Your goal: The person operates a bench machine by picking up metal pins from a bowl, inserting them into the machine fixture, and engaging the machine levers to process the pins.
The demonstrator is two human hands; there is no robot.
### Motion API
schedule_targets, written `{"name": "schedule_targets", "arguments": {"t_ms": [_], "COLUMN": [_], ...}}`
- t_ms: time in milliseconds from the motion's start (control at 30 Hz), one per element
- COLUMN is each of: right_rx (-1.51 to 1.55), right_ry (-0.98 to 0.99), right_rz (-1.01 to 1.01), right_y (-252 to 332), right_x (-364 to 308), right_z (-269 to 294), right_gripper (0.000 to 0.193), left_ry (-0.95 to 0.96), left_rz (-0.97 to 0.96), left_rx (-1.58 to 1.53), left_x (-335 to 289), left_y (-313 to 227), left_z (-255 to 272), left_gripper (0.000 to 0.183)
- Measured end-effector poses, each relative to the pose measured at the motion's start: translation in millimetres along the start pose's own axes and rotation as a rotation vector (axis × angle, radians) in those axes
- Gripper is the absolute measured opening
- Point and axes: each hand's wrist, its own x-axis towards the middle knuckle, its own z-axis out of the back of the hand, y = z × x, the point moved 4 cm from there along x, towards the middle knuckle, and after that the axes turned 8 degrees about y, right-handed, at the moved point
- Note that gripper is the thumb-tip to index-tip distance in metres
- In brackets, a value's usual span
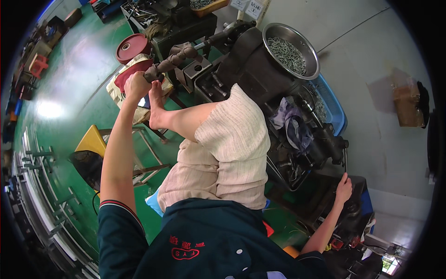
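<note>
My left hand (137, 86) is gripping the left end of the brown-wrapped lever (171, 62), left of the dark machine (246, 60); my right hand (344, 189) is clasping a thin rod (345, 160) at the machine's near right. My bare foot (157, 106) is resting close by the lever's end, so a slipping grip could be bruising my toes. A jolt could be spilling the far bowl (310, 52) of metal pins (287, 56). Far white signs (254, 9) are carrying dark writing, my shirt (209, 232) red.

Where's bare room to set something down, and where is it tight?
Open green floor lies between the yellow-topped stool and the red stool, far left. The machine is crowded by purple cloth, a steel bowl of metal pieces and a blue tray.
</note>
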Motion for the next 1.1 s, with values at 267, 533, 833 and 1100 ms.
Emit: {"name": "schedule_targets", "arguments": {"t_ms": [267, 533, 833, 1100], "right_rx": [-0.006, 0.450, 0.932, 0.856], "right_ry": [-0.520, 0.024, 0.448, 0.568], "right_rz": [0.074, 0.715, 0.686, 0.644], "right_y": [78.2, 295.8, 325.7, 325.0], "right_x": [46.0, 55.7, 63.1, 63.6], "right_z": [30.3, 23.7, -26.7, -21.8], "right_gripper": [0.034, 0.016, 0.011, 0.011], "left_ry": [0.014, -0.026, -0.088, -0.096], "left_rz": [0.004, 0.000, 0.025, 0.032], "left_rx": [0.010, -0.019, -0.044, -0.161], "left_x": [-3.8, -5.3, -35.0, -79.7], "left_y": [-6.0, -4.6, -17.8, -52.5], "left_z": [3.8, 9.1, 1.8, -9.5], "left_gripper": [0.040, 0.033, 0.028, 0.021]}}
